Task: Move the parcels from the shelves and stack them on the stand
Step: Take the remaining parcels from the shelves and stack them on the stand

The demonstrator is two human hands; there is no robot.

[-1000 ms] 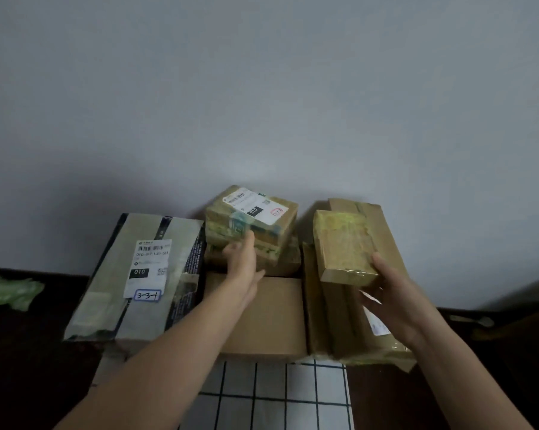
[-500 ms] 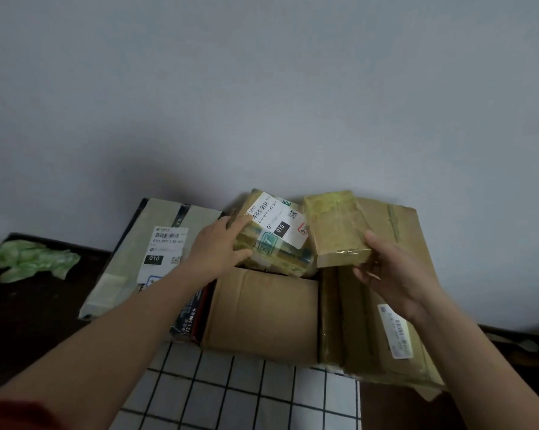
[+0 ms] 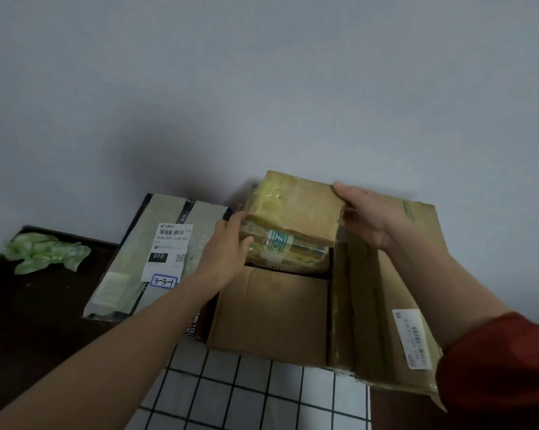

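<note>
A person's left hand (image 3: 227,249) is gripping the left end of a taped parcel (image 3: 289,252) just behind the top of the plain cardboard box (image 3: 271,315), while the right hand (image 3: 370,218) is clasping the right edge of a small brown parcel (image 3: 296,206) resting on the taped one.

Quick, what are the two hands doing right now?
Left hand: grips the taped parcel by its left side.
Right hand: holds the brown parcel by its right edge.

Dim, soft focus, shadowed wall, wide-angle warp
</note>
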